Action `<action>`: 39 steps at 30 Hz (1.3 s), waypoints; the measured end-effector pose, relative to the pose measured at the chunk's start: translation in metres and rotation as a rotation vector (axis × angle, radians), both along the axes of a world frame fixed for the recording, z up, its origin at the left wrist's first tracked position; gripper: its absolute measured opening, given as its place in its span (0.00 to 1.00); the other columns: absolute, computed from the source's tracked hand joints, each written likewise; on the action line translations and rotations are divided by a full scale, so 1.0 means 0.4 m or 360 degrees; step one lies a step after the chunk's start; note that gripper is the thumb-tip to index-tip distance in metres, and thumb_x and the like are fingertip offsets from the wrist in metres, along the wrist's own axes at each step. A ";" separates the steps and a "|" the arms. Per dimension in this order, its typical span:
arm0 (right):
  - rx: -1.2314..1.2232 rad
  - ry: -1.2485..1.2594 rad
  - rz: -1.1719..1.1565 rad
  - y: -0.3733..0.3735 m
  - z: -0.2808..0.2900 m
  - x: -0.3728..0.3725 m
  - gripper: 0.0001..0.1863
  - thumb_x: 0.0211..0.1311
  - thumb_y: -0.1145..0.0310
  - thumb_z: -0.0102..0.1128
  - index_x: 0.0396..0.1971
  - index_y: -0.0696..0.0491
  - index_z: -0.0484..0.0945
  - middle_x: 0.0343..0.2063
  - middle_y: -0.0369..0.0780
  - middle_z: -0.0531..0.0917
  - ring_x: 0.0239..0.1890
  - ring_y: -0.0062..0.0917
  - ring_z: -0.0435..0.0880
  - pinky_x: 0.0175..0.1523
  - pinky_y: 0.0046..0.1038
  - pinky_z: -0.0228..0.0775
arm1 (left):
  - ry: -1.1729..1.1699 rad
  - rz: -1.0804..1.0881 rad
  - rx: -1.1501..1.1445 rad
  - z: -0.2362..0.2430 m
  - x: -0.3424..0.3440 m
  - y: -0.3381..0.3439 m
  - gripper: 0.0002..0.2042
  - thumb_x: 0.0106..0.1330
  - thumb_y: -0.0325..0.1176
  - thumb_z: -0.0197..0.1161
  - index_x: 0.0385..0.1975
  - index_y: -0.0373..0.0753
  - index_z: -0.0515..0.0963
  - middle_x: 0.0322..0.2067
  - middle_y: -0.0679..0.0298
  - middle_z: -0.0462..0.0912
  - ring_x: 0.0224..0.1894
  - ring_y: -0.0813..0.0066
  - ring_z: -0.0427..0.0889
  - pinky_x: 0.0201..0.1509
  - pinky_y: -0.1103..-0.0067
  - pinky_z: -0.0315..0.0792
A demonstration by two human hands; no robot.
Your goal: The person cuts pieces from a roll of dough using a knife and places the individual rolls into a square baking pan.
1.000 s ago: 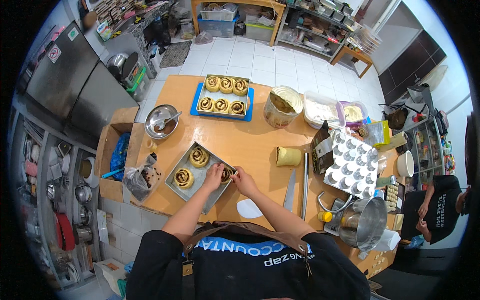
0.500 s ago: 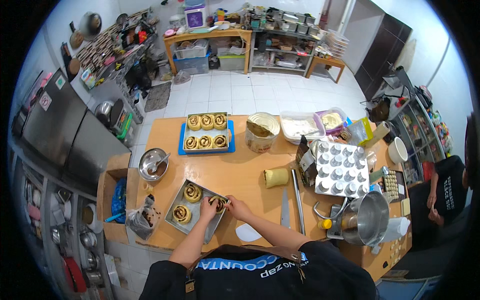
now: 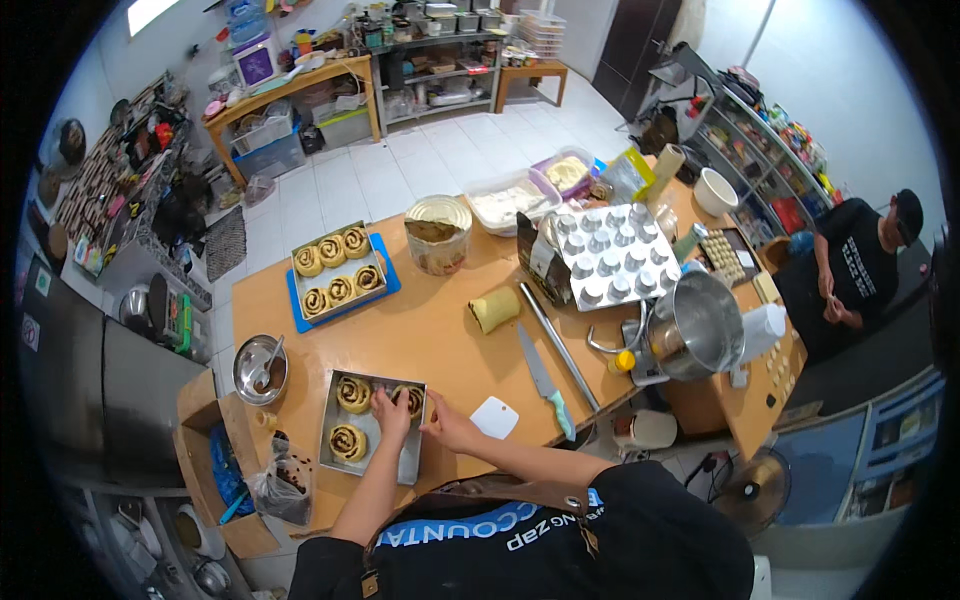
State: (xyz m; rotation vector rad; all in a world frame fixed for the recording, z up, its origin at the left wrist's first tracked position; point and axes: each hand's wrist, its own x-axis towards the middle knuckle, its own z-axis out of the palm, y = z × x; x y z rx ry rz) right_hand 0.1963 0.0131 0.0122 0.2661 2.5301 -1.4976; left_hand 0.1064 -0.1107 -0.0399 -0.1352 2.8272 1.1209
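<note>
A square metal pan (image 3: 398,465) holds spiral dough rolls (image 3: 352,395) with dark filling. My left hand (image 3: 390,410) is inside it, fingers curled against the right-hand roll (image 3: 408,398), partly covering it. Beside that roll, my right hand (image 3: 440,425) is bent at the pan's right rim; what its fingertips pinch is unclear. An uncut dough log (image 3: 494,310) lies behind, with a white scraper (image 3: 494,418), a knife (image 3: 540,380) and a steel pipe (image 3: 558,344) to the right. A second pan (image 3: 336,282) of rolls sits on a blue mat (image 3: 379,262).
Around the table (image 3: 450,370) stand a steel bowl (image 3: 260,368), a bag (image 3: 280,485), a cardboard box (image 3: 195,450), a large tin (image 3: 437,250), tubs (image 3: 510,210), a moulded white tray (image 3: 615,255) and a mixer bowl (image 3: 690,325). A co-worker (image 3: 850,270) is at the right.
The camera view has swung rightward, showing more of the co-worker and the table's right end. Both my hands remain at the same roll in the pan, with only slight finger movement.
</note>
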 end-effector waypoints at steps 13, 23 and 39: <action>0.0598 0.0462 -0.0543 -0.137 -0.002 0.040 0.36 0.56 0.69 0.63 0.62 0.55 0.55 0.39 0.49 0.75 0.41 0.40 0.76 0.45 0.36 0.69 | -0.0614 -0.0306 0.0928 0.074 0.022 -0.152 0.33 0.70 0.52 0.48 0.66 0.32 0.54 0.65 0.50 0.58 0.68 0.61 0.56 0.69 0.72 0.51; 0.0281 0.0107 -0.0504 -0.135 0.003 0.014 0.35 0.61 0.70 0.58 0.64 0.58 0.50 0.21 0.45 0.76 0.25 0.38 0.77 0.32 0.37 0.67 | -0.0682 -0.0552 0.0941 0.048 0.057 -0.191 0.33 0.69 0.50 0.50 0.64 0.30 0.56 0.59 0.47 0.64 0.59 0.57 0.68 0.63 0.71 0.61; 0.0149 0.0088 -0.0539 -0.137 -0.028 0.019 0.35 0.64 0.71 0.54 0.66 0.52 0.46 0.19 0.44 0.75 0.24 0.37 0.77 0.32 0.37 0.67 | -0.0088 -0.1067 0.0807 0.005 0.017 -0.117 0.35 0.70 0.53 0.40 0.68 0.33 0.46 0.70 0.50 0.44 0.72 0.57 0.44 0.73 0.68 0.41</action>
